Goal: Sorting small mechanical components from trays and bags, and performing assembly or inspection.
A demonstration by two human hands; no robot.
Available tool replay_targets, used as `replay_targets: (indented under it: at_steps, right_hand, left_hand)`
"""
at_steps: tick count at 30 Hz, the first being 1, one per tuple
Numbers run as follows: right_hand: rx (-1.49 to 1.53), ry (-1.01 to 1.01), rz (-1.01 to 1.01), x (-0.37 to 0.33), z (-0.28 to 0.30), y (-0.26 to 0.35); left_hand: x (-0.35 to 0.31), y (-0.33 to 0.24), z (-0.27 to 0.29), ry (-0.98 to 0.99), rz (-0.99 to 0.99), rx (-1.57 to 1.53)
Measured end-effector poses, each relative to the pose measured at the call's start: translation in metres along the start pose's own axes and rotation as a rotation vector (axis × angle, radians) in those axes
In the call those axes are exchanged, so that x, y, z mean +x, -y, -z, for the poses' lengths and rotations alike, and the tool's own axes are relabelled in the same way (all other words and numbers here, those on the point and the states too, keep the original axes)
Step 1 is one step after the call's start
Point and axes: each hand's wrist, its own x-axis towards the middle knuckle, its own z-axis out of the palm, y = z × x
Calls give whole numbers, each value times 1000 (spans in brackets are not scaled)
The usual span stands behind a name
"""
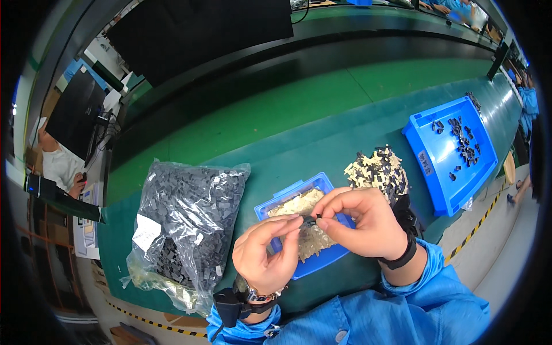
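Observation:
My left hand [265, 253] and my right hand [368, 225] meet fingertip to fingertip above a small blue box [319, 267]. Between them is a small black part [310, 220], pinched by thumb and forefinger on both sides. Fingers cover much of it, so its exact kind and whether it is one piece or two cannot be made out. Inside the box, cream-coloured small pieces [310, 199] lie partly hidden under my hands. Just beyond my right hand rests a loose pile of mixed cream and black pieces [376, 171].
A clear plastic bag [192, 213] full of small black parts lies left on the green work surface [276, 155]. At the right stands a larger blue tray [441, 144] with scattered black parts [462, 138]. Dark monitors [76, 115] and a person in white [59, 164] are at the left.

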Motion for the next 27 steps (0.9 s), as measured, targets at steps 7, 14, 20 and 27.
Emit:
replay_targets:
  at_steps: [7, 14, 20, 27]
  right_hand:
    - [-12, 50, -54, -1, 3, 5]
    - [-3, -15, 24, 0, 1, -1]
    - [0, 44, -75, -2, 2, 4]
    - [-48, 49, 2, 0, 5, 4]
  left_hand:
    - [3, -2, -4, -43, -22, -11]
    - [1, -1, -4, -60, -25, -31]
    - [2, -1, 0, -18, -41, -17]
    - [3, -3, -1, -18, -35, -42]
